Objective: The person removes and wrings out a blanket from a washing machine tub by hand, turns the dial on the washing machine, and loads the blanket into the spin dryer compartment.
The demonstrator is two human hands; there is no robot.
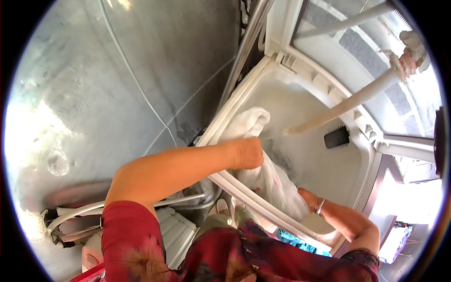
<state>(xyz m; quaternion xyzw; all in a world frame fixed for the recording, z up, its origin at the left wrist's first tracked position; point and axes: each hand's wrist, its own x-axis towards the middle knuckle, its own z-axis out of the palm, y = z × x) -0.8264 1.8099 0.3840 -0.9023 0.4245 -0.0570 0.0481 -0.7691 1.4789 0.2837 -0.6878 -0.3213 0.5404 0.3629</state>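
Wet white cloth [275, 185] hangs bunched over the near side of a white plastic tub [282, 211] with an open lid. My left hand [249, 152] is closed in a fist round it. Another fold of the white cloth [251, 120] rises beyond that hand, over the tub's left rim. My right hand [310, 199], a bangle on its wrist, is at the lower right end of the cloth inside the tub. Its fingers are partly hidden and appear closed on the cloth. Cloudy water [305, 155] lies in the tub.
A pale pipe [347, 101], wrapped in cloth at its top, slants down into the tub. A black bristled brush [337, 137] lies on the right side. The see-through lid [352, 42] stands raised behind. A thin white cord [129, 66] crosses the grey wall at left.
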